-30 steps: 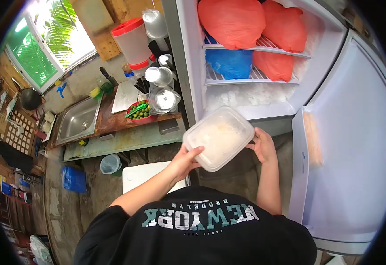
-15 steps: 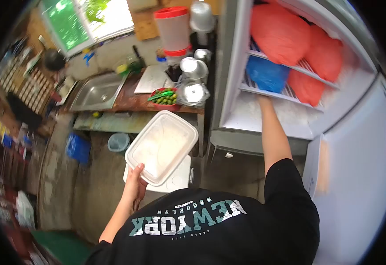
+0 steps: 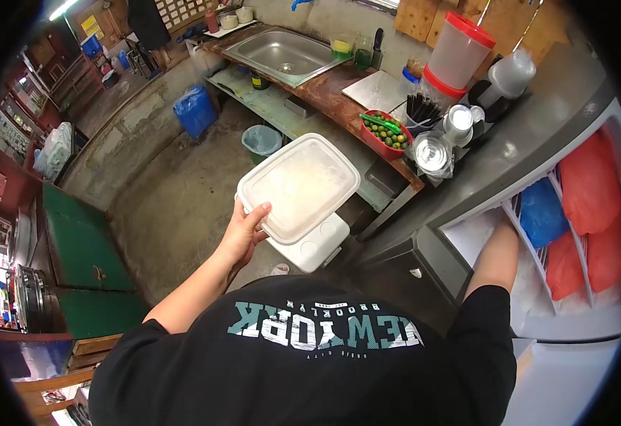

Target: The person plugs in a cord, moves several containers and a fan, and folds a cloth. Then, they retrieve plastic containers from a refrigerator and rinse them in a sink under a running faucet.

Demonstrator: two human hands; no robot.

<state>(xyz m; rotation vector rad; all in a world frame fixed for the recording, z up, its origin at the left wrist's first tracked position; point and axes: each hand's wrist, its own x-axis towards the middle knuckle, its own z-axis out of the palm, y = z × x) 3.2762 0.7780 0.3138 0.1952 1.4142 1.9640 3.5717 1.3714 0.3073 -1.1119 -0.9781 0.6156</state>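
Your left hand [image 3: 243, 234] is closed on the near corner of a plastic container [image 3: 300, 184], thumb flat on the lid, fingers underneath and out of sight. Container: rectangular, rounded corners, translucent with a clouded, frosted look, lid seated, pale whitish contents showing through. It is held in the air, tilted, in front of your chest and above a white cooler box [image 3: 310, 245] on the floor. Your right forearm [image 3: 494, 266] runs into the open freezer [image 3: 467, 238]. The right hand at its end is not resolved against the frost, so its grip cannot be told. A blue bag [image 3: 541, 213] and red bags [image 3: 587, 188] sit on the shelves. Farther off: a red bowl of limes [image 3: 385, 135] on the counter, then the steel sink [image 3: 282, 53].
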